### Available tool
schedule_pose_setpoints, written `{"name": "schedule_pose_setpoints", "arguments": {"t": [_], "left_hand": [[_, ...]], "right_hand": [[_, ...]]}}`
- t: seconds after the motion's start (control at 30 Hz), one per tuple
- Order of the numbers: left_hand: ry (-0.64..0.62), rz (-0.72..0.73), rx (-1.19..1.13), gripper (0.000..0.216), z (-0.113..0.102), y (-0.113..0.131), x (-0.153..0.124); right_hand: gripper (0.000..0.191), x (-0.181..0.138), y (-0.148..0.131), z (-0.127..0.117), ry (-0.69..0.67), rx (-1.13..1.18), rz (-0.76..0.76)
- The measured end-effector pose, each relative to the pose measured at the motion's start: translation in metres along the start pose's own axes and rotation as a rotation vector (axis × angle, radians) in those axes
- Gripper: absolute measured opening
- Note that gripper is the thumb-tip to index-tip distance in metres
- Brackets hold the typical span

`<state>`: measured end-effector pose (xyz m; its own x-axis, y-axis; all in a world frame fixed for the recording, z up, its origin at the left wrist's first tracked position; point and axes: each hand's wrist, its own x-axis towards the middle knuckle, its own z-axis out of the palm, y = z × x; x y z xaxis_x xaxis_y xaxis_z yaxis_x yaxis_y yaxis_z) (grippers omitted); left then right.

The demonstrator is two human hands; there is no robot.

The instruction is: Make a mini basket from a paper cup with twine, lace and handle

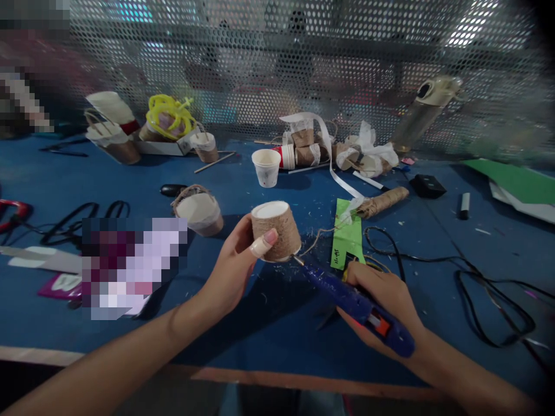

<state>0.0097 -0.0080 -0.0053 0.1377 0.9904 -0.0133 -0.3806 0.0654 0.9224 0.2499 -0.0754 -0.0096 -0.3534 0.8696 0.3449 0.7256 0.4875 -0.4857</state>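
Observation:
My left hand [234,266] is closed around a paper cup wrapped in twine [280,234], held upside down above the table with its white base up. In my right hand [385,294] is a blue hot glue gun [355,294], its metal nozzle touching or very near the cup's lower rim. A loose strand of twine [321,234] runs from the cup toward a twine roll [384,202]. Beneath that strand lies a green paper strip [347,237] with handwriting. A twine-handled cup [199,214] stands left of my left hand.
A plain white paper cup [266,169] stands behind the held one. Further back are wrapped cups with white ribbon [325,133], a clear bottle [427,112] and a tray [165,144] holding yellow cord. Black cables [489,306] loop at the right. A perforated metal screen [260,69] bounds the table.

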Motion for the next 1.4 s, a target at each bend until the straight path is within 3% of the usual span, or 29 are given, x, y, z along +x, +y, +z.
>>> {"name": "schedule_pose_setpoints", "arguments": {"t": [0.43,0.73,1.03,1.4], "left_hand": [[-0.059,-0.083,-0.098,0.031,0.004,0.000,-0.003],[-0.006,-0.052,-0.112,0.020,0.004,0.004,-0.002],[-0.016,-0.086,-0.046,0.040,0.005,0.002,-0.003],[-0.005,-0.066,-0.053,0.032,0.004,0.005,-0.002]], "right_hand": [[0.029,0.002,-0.008,0.001,0.025,0.001,-0.013],[0.031,0.002,0.000,-0.001,0.022,0.073,0.023],[0.035,0.002,-0.006,0.000,0.013,0.088,-0.030],[0.029,0.000,-0.001,-0.001,-0.014,0.168,0.082]]}}
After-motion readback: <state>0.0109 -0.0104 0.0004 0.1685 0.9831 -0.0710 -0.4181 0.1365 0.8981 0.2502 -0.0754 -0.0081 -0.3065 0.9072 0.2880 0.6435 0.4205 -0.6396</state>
